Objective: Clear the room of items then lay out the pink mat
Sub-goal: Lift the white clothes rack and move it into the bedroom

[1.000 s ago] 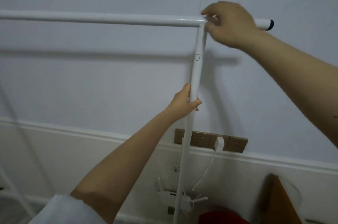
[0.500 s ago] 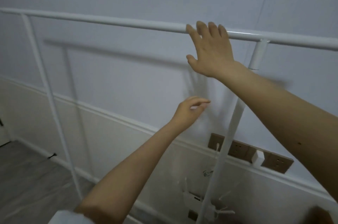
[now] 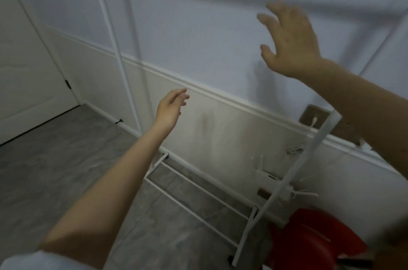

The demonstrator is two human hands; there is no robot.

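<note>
Both hands have let go of the white rack [image 3: 284, 186]: the left hand [image 3: 170, 108] and right hand [image 3: 291, 47] hang in the air with fingers spread and holding nothing. The rack stands against the wall, beside a red stool [image 3: 313, 239], so it is not yet cleared. No pink mat is in view.

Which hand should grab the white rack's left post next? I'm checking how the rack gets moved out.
Probably the left hand: it is open, empty and nearest the left post. The right hand, also open and empty, is raised farther right, nearer the slanted right post.
</note>
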